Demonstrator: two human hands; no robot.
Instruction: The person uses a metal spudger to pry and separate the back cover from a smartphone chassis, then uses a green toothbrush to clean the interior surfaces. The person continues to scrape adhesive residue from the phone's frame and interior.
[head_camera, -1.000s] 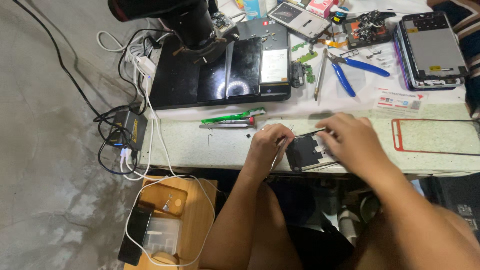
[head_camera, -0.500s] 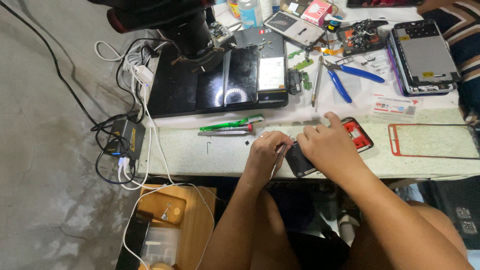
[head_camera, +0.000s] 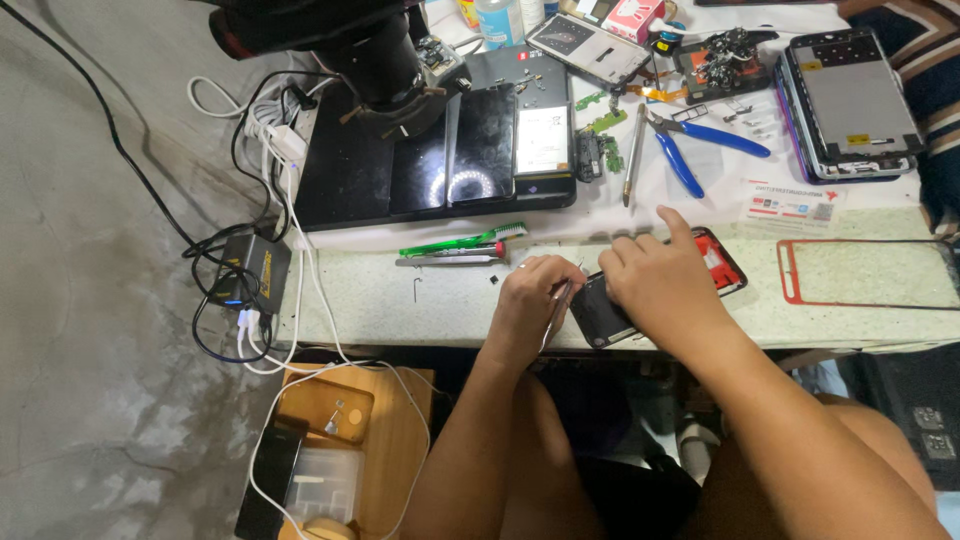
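My left hand (head_camera: 535, 295) grips thin metal tweezers (head_camera: 556, 310) whose tip meets the near left end of an opened dark phone (head_camera: 602, 312) with a red-edged frame. The phone lies at the front edge of the pale worktop (head_camera: 400, 295). My right hand (head_camera: 665, 280) lies flat over the phone and pins it down, with the index finger lifted toward the back. Most of the phone is hidden under that hand.
A green toothbrush (head_camera: 470, 240) and a grey tool lie left of my hands. Behind are a black mat (head_camera: 350, 180) under a microscope (head_camera: 380, 60), blue pliers (head_camera: 690, 150), a phone chassis (head_camera: 850, 100), a red frame (head_camera: 860, 272), cables and a charger (head_camera: 250, 270) at left.
The view has shifted a little. My right hand slid further over the phone, which now sits nearer the table's front edge, and my left hand with the tweezers stays at its left end.
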